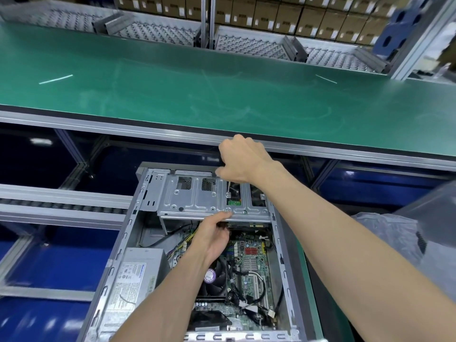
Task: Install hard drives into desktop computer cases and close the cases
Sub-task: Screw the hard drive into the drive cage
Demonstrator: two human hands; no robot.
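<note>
An open desktop case (116, 245) lies below me with its motherboard (249, 262) and grey power supply (138, 272) exposed. A silver metal drive cage (197, 201) spans its far end. My right hand (243, 160) is curled round a screwdriver (229, 187) whose shaft points down onto a screw on the cage top. My left hand (214, 233) reaches under the cage's near edge, its fingers curled against the underside, where a hard drive's edge (246, 225) shows. What the left fingers hold is hidden.
A long green conveyor belt (222, 90) with an aluminium rail runs beyond the case. Roller racks and stacked cardboard boxes (271, 13) stand at the back. Clear plastic wrapping (407, 233) lies at the right. Blue panels and a roller track (61, 206) are at the left.
</note>
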